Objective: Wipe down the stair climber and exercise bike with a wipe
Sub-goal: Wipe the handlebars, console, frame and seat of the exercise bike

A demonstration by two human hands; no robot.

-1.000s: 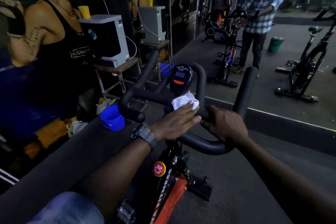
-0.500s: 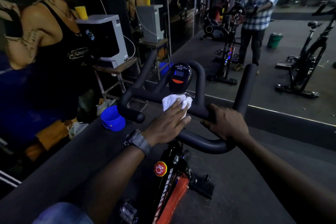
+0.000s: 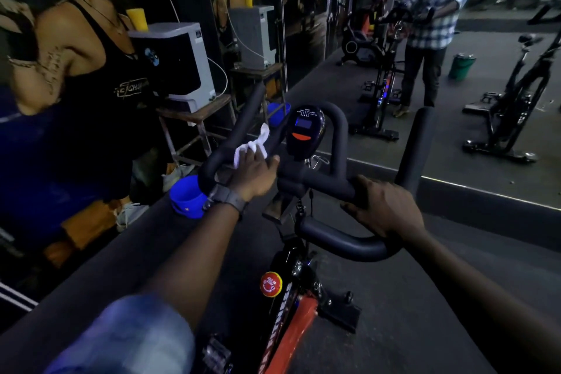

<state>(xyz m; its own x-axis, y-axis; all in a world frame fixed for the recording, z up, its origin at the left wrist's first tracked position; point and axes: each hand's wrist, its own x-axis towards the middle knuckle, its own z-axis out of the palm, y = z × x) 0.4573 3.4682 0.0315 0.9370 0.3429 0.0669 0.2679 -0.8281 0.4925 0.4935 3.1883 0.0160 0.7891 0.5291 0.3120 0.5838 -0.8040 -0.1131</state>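
My left hand [image 3: 253, 168] has slid the white wipe [image 3: 252, 146], pressed under flat fingers, from the bike's centre bar onto the left handlebar [image 3: 239, 127]; my right hand [image 3: 384, 211] grips the right side, steadying.

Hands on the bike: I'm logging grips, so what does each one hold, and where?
Left hand presses the white wipe onto the left handlebar. Right hand grips the handlebar at its right bend.

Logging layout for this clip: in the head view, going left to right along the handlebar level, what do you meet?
Blue plastic bucket → white crumpled wipe under the left hand → black oval bike console with orange button → right hand gripping the black padded handlebar → upright right handlebar horn.
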